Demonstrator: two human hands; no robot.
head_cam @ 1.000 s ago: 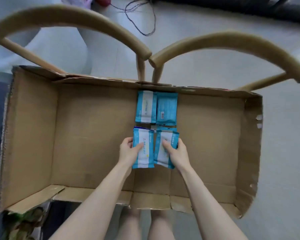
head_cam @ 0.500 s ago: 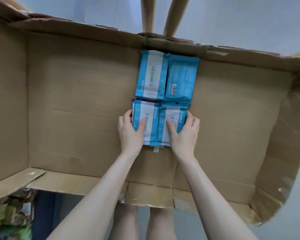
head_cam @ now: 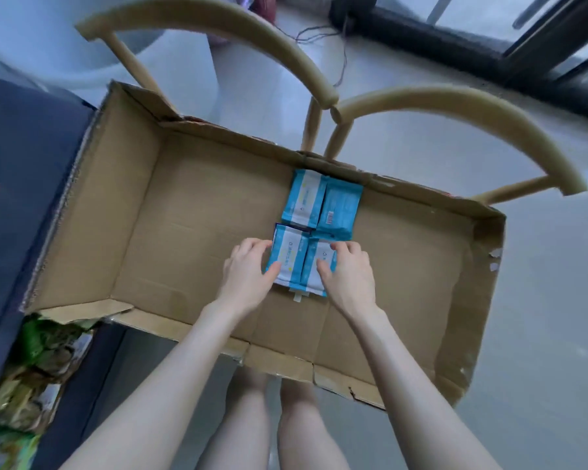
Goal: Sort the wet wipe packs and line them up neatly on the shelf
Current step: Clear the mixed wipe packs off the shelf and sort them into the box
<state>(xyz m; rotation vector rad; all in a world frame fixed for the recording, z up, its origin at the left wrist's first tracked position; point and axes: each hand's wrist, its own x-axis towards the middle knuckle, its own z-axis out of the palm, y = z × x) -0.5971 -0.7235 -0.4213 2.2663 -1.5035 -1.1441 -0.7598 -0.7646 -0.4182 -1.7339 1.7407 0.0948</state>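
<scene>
Blue packs (head_cam: 304, 201), print blurred, hands (head_cam: 248, 276) (head_cam: 348, 276) covering two

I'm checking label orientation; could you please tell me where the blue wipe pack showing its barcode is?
Head view: the barcode-side blue wipe pack lies by the far wall of the brown cardboard box, directly right of the white-fronted blue pack.

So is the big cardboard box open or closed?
Open. The cardboard box has no lid over it, and you look straight down onto its floor, where four wet wipe packs lie flat.
</scene>
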